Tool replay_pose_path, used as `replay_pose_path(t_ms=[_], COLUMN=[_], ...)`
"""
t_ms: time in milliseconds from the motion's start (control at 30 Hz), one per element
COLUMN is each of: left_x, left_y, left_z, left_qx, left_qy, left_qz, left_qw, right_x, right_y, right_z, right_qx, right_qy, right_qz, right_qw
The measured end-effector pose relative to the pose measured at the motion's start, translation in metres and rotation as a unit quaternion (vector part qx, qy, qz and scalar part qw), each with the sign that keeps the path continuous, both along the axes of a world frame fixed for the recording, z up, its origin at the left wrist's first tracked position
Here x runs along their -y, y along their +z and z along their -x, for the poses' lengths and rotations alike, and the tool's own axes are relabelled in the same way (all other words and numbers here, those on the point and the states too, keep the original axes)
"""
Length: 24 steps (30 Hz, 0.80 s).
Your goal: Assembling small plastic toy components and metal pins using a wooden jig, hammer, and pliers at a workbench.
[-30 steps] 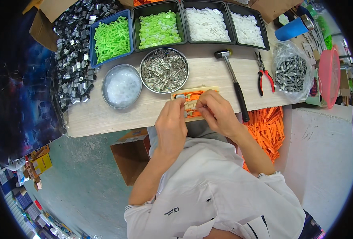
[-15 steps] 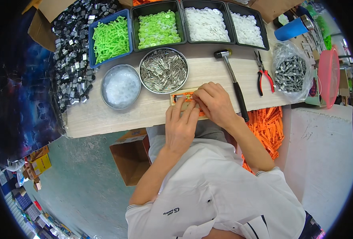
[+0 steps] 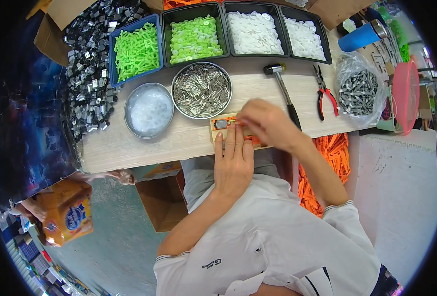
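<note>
**A:** From where does the single view look?

**B:** From my head, on the left side of a paired mount, facing steeply down over my chest and forearms. My left hand point(image 3: 233, 165) and right hand point(image 3: 267, 123) enter from the lower edge, near the centre of the view.

**A:** How near is it?

**B:** Close: my white shirt point(image 3: 277, 246) fills the lower part, and the wooden tabletop point(image 3: 179, 140) lies just beyond. The fisheye bends the table edge and darkens the rim.

**A:** Which way is up?

**B:** Away from me: the far trays point(image 3: 193, 37) sit at the top. Picture left is my left. Only this one view is shown.
</note>
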<state>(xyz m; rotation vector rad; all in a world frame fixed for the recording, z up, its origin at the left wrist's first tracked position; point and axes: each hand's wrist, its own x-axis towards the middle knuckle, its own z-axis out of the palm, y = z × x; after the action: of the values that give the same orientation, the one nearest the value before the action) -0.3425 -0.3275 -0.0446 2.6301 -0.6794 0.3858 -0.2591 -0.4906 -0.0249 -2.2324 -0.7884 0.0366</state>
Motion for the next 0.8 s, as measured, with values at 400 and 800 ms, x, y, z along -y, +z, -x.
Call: replay_pose_path(t_ms=[400,800], left_x=[-0.012,-0.025], left_y=[-0.008,0.004], left_z=[-0.017,-0.037], left_qx=[0.047,0.053], left_qy=[-0.020,-0.070], left_qz=[0.126,0.044], left_qw=[0.991,0.995], right_x=[0.053,0.065], right_y=[0.025,0.021], right_z=[-0.163,-0.132], right_qx=[0.063,0.173], right_qy=[-0.186,-0.181], right_qz=[0.286,0.055], right_qw=[0.938,0.967])
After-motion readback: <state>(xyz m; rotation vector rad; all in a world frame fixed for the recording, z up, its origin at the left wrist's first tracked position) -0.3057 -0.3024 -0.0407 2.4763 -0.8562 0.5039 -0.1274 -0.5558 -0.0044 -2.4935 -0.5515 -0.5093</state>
